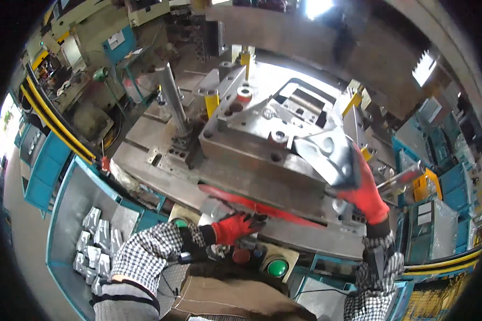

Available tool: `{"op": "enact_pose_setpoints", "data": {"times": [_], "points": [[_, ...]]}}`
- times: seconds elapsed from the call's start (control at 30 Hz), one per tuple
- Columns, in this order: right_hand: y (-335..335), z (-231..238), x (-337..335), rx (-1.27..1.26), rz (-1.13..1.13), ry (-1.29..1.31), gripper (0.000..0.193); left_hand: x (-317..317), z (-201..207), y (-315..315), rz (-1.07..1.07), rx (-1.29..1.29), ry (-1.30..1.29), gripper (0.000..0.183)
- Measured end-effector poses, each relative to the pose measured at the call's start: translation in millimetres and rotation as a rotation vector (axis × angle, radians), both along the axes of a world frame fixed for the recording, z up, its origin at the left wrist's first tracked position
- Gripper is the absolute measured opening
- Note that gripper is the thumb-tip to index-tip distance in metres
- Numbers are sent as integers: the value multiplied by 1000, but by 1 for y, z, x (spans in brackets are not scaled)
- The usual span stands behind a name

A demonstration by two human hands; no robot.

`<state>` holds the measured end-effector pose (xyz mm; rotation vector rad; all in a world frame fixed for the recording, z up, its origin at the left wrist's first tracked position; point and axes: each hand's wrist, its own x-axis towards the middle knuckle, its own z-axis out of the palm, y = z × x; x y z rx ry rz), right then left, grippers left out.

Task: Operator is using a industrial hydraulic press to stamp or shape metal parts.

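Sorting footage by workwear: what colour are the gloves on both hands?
Red, on the left hand and right hand; head view.

The die block (262, 144) fills the middle, with open room above its top plate. At the left the steel column (172, 99) stands upright and blocks the side way. The right hand (365, 184) with the bent metal sheet (326, 152) covers the right near corner. Near edge: the left hand (235, 226) lies over the button panel (262, 262), a narrow gap under the red bar (251, 203)
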<state>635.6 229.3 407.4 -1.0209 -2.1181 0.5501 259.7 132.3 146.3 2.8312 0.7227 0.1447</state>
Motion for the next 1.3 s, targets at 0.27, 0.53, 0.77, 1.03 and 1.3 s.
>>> {"op": "enact_pose_setpoints", "data": {"times": [0.27, 0.53, 0.77, 1.03, 1.3], "points": [[186, 17, -50, -272, 98, -306, 127, -4, -18, 19, -19, 92, 30, 116], [249, -29, -86, -487, 253, -483, 112, -14, -20, 23, -12, -46, 74, 110], [230, -67, -115, -86, -185, -610, 73, -12, -19, 18, -23, -15, 112, 115], [103, -21, -146, 276, -218, 61, 45, -13, -6, 15, -9, -22, 177, 112], [-139, -103, 8, -964, 369, -92, 56, -136, 75, -37, 525, -54, -428, 94]]}}
